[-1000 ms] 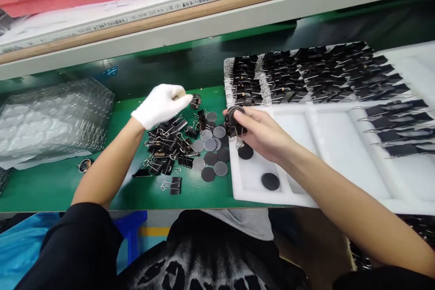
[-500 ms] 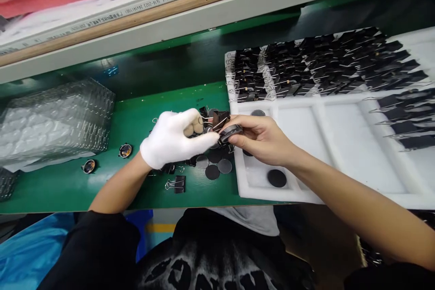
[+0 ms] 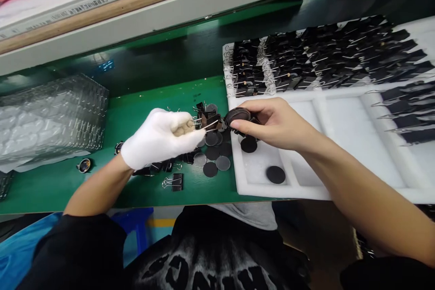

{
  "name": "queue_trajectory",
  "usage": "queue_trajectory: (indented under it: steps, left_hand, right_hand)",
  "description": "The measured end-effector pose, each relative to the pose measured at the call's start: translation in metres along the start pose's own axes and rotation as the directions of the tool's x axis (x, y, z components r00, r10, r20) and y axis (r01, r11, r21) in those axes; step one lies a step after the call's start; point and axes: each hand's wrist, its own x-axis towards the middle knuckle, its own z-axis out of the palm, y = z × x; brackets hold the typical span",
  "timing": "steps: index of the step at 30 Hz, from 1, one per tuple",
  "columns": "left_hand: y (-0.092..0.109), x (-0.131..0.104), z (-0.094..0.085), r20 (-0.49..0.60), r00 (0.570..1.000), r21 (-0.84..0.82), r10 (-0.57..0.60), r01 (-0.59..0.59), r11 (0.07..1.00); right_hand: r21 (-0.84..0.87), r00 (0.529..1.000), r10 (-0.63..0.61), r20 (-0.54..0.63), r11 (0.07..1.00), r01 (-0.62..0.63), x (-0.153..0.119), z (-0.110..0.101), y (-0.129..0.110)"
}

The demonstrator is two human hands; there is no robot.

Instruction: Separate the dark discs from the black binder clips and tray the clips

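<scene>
White foam tray (image 3: 268,190), near compartment holding two black discs (image 3: 275,174); gloved left hand (image 3: 159,138) pinching a binder clip (image 3: 208,122) above the loose clip pile (image 3: 170,167); bare right hand (image 3: 275,122) gripping a round black part (image 3: 238,115); far compartments filled with clipped parts (image 3: 322,59).

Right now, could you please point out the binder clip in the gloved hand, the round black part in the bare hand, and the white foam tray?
binder clip (image 3: 208,122), head view, black body.
round black part (image 3: 238,114), head view, top face.
white foam tray (image 3: 343,122), head view, bare compartment floor.
</scene>
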Motion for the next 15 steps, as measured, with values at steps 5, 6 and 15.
queue_trajectory:
  steps: [5, 6, 15]
  left_hand:
    - [0.007, 0.004, -0.006, 0.135, 0.976, 0.049, 0.170, -0.178, 0.983]
    - [0.008, 0.005, -0.007, 0.165, 0.970, 0.045, 0.178, -0.187, 0.981]
    - [0.011, 0.013, -0.010, 0.317, 0.934, 0.018, 0.165, -0.179, 0.984]
  right_hand:
    - [-0.013, 0.986, -0.022, 0.165, 1.000, 0.024, -0.001, -0.007, -0.004]
    - [-0.019, 0.981, -0.037, 0.191, 0.999, 0.041, -0.002, -0.007, -0.004]
    - [-0.118, 0.953, -0.133, 0.272, 0.978, 0.171, -0.008, -0.005, -0.006]
